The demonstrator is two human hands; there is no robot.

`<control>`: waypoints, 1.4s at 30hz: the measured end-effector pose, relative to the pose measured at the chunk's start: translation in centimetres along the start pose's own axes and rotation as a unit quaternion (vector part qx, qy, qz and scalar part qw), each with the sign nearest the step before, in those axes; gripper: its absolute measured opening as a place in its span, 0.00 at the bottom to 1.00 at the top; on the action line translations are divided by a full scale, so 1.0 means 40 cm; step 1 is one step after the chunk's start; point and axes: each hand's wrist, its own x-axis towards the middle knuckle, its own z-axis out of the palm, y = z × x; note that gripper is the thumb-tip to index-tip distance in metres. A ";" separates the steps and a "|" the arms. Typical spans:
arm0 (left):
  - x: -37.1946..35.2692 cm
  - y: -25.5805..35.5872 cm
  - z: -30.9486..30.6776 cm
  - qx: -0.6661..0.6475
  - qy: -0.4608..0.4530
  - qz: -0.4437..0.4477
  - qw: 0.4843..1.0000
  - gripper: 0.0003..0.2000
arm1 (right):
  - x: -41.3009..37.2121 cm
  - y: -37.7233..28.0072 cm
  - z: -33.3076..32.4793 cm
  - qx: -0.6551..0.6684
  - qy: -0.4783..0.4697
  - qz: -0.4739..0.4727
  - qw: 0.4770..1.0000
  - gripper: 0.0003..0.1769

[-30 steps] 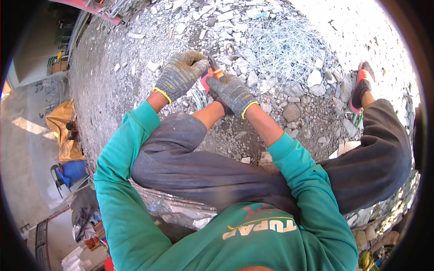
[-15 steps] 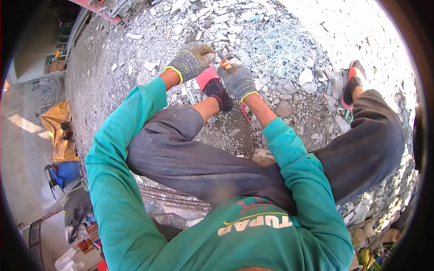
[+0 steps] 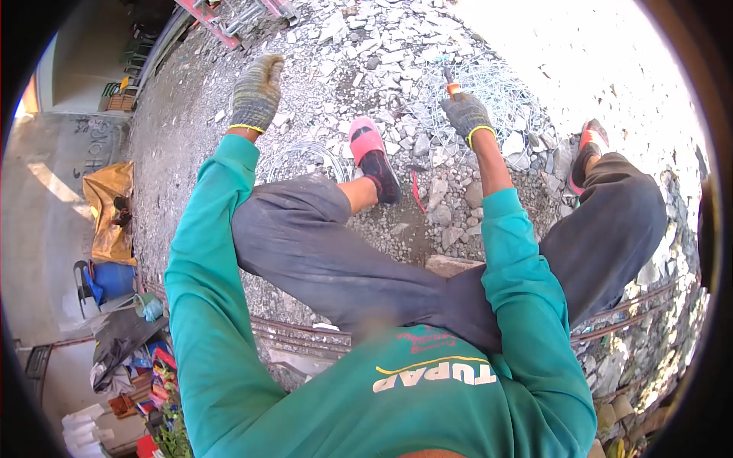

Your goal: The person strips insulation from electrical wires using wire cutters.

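My left hand [image 3: 258, 93], in a grey knit glove with a yellow cuff, is raised over the gravel at the left. Its fingers are pressed together; anything thin between them is too fine to make out. In my right hand [image 3: 467, 116], gloved the same way, are pliers [image 3: 453, 88] with orange handles, their dark jaws pointing away from me. That hand is over the near left part of a tangled heap of thin wire pieces [image 3: 496, 95]. A loose coil of wire [image 3: 305, 153] lies on the ground between my left hand and my foot in a pink slipper [image 3: 366, 141].
Broken stones and gravel [image 3: 397, 46] cover the ground. A red strip [image 3: 418, 191] lies near my foot. Long rusty bars [image 3: 298, 336] run behind my legs. At the left are a blue container [image 3: 113, 281] and a brown-yellow sheet [image 3: 107, 210]; a red metal frame [image 3: 210, 23] stands ahead.
My hands have moved apart: the left one outward to the left, the right one with the pliers to the right over the wire heap. The wire coil now shows more fully.
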 end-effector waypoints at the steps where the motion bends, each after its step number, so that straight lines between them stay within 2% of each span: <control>1: -0.001 -0.055 -0.005 -0.071 0.022 -0.084 0.994 0.09 | 0.071 0.087 0.055 0.053 0.022 0.012 0.998 0.23; 2: -0.008 -0.108 -0.004 -0.066 0.030 -0.085 0.994 0.09 | 0.062 0.068 0.042 0.052 0.024 0.003 0.998 0.23; 3: -0.024 -0.158 -0.003 -0.194 0.072 -0.189 0.960 0.09 | 0.018 0.055 0.034 0.204 0.011 0.037 0.978 0.19; 4: -0.039 -0.189 -0.010 -0.316 0.113 -0.288 0.897 0.09 | -0.014 0.045 0.040 0.351 -0.007 0.073 0.933 0.16; 5: -0.049 -0.170 -0.040 -0.374 0.158 -0.369 0.836 0.08 | -0.020 0.041 0.058 0.349 -0.015 0.070 0.934 0.16; 6: -0.063 -0.179 -0.066 -0.369 0.160 -0.375 0.835 0.08 | -0.019 0.046 0.075 0.379 -0.049 0.065 0.922 0.14; 8: -0.092 -0.202 -0.104 -0.532 0.236 -0.498 0.643 0.07 | -0.045 0.023 0.097 0.414 -0.096 0.075 0.902 0.14; 10: -0.131 -0.174 -0.153 -0.532 0.254 -0.515 0.623 0.07 | -0.056 -0.005 0.130 0.422 -0.120 0.070 0.896 0.15; 12: -0.142 -0.158 -0.210 -0.497 0.052 -0.496 0.710 0.09 | -0.046 -0.043 0.150 0.401 -0.140 0.048 0.904 0.14; 13: -0.143 -0.123 -0.229 -0.468 0.019 -0.491 0.735 0.11 | -0.049 -0.060 0.163 0.387 -0.151 0.035 0.909 0.14; 14: -0.135 -0.081 -0.253 -0.462 0.028 -0.502 0.731 0.11 | -0.065 -0.086 0.167 0.379 -0.164 0.033 0.910 0.14; 16: -0.098 0.002 -0.300 -0.330 -0.091 -0.400 0.850 0.12 | -0.105 -0.158 0.143 0.488 -0.182 0.032 0.853 0.09; 17: -0.086 0.030 -0.316 -0.331 -0.087 -0.406 0.847 0.12 | -0.114 -0.180 0.139 0.497 -0.180 0.023 0.848 0.09; 19: -0.041 0.086 -0.320 -0.296 -0.173 -0.286 0.895 0.12 | -0.145 -0.225 0.120 0.573 -0.177 -0.060 0.798 0.10; 21: 0.002 0.174 -0.303 -0.354 -0.206 -0.261 0.874 0.11 | -0.185 -0.282 0.075 0.601 -0.159 -0.131 0.773 0.10; 23: 0.019 0.234 -0.243 -0.358 -0.215 -0.155 0.895 0.10 | -0.229 -0.330 0.019 0.650 -0.187 -0.132 0.724 0.12; 24: 0.035 0.278 -0.227 -0.349 -0.242 -0.161 0.891 0.09 | -0.259 -0.350 -0.043 0.560 -0.175 -0.147 0.796 0.14; 26: 0.051 0.318 -0.160 -0.381 -0.256 -0.093 0.883 0.07 | -0.258 -0.348 -0.043 0.579 -0.151 -0.199 0.776 0.15; 28: 0.095 0.375 -0.152 -0.386 -0.311 -0.141 0.857 0.06 | -0.207 -0.291 0.011 0.575 -0.097 -0.171 0.794 0.16; 29: 0.087 0.383 -0.121 -0.393 -0.312 -0.118 0.857 0.06 | -0.204 -0.273 -0.009 0.575 -0.074 -0.176 0.796 0.16; 32: 0.072 0.385 -0.040 -0.379 -0.269 -0.128 0.876 0.04 | -0.185 -0.258 -0.029 0.577 -0.075 -0.166 0.796 0.16; 34: 0.081 0.408 -0.028 -0.447 -0.283 -0.182 0.829 0.04 | -0.178 -0.237 -0.045 0.541 -0.028 -0.198 0.817 0.16; 35: 0.091 0.416 -0.038 -0.462 -0.314 -0.215 0.801 0.05 | -0.172 -0.225 -0.054 0.536 -0.051 -0.186 0.822 0.16; 36: 0.092 0.409 -0.030 -0.465 -0.316 -0.213 0.799 0.05 | -0.167 -0.217 -0.068 0.535 -0.047 -0.184 0.823 0.16; 38: 0.091 0.374 -0.009 -0.390 -0.256 -0.074 0.881 0.06 | -0.156 -0.209 -0.090 0.516 -0.006 -0.153 0.843 0.14; 39: 0.094 0.368 -0.014 -0.404 -0.273 -0.104 0.867 0.06 | -0.153 -0.208 -0.091 0.516 -0.005 -0.153 0.842 0.14; 42: 0.092 0.362 -0.016 -0.378 -0.249 -0.055 0.890 0.06 | -0.150 -0.208 -0.095 0.701 -0.070 -0.083 0.705 0.11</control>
